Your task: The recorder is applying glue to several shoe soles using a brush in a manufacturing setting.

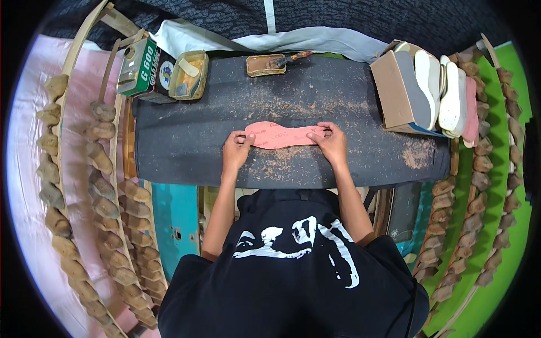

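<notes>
On the one dark-covered table [225, 104], the step in hand looks like steadying and checking a single pink insole [279, 137], held crosswise near the front edge; whether it touches the cloth I cannot tell. The left hand [239, 147] pinches its left end, thumb on top, and the right hand [331, 143] pinches the other end likewise — a next move would seem to call for keeping the thin piece flat between both grips. Counting downward in size: one cardboard box [387, 93] at the right, packed with insoles too overlapped to count; one metal can [140, 73] at the left; two trays, a yellowish one [204, 69] beside the can and a smaller brown one [265, 74] — with one brush-like tool [301, 55] lying across it; and countless scattered shavings [417, 155].
</notes>
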Tool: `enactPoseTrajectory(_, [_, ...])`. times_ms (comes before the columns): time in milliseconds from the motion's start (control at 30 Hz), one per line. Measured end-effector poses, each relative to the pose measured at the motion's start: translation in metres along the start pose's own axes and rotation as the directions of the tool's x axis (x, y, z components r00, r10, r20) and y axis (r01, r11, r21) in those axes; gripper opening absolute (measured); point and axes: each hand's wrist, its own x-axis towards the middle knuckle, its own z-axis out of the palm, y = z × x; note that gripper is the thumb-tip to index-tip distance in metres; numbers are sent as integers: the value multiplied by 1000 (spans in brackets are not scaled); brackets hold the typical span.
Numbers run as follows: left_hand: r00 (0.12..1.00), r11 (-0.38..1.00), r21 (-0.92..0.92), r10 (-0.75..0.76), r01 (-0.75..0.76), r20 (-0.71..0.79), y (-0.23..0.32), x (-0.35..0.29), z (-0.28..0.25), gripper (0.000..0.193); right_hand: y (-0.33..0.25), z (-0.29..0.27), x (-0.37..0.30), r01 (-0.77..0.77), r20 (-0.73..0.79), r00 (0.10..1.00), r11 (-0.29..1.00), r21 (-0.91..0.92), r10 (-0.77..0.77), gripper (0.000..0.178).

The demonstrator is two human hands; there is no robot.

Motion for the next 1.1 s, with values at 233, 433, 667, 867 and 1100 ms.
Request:
enactPoseTrajectory(233, [979,961,261,133,-90,-152,29,-12,4,37,-8,-1,10,163,37,987,977,-136,-159,36])
enactPoseTrajectory(433, [982,975,208,116,-83,-150,35,-9,-7,24,-6,-13,19,269,129,959,957,-113,-254,32])
enactPoseTrajectory(667, [990,919,374,87,-122,109,22,32,-35,21,-24,-6,62,70,139,988,997,-11,-68,33])
enactPoseTrajectory(867, [912,898,165,411,-407,12,65,92,-16,57,-69,59,150,-97,29,995,809,579,99,41])
enactPoseTrajectory(1100, [775,638,484,615,-599,149,46,137,2,78,-82,111,193,20,-93,996,965,262,5,31])
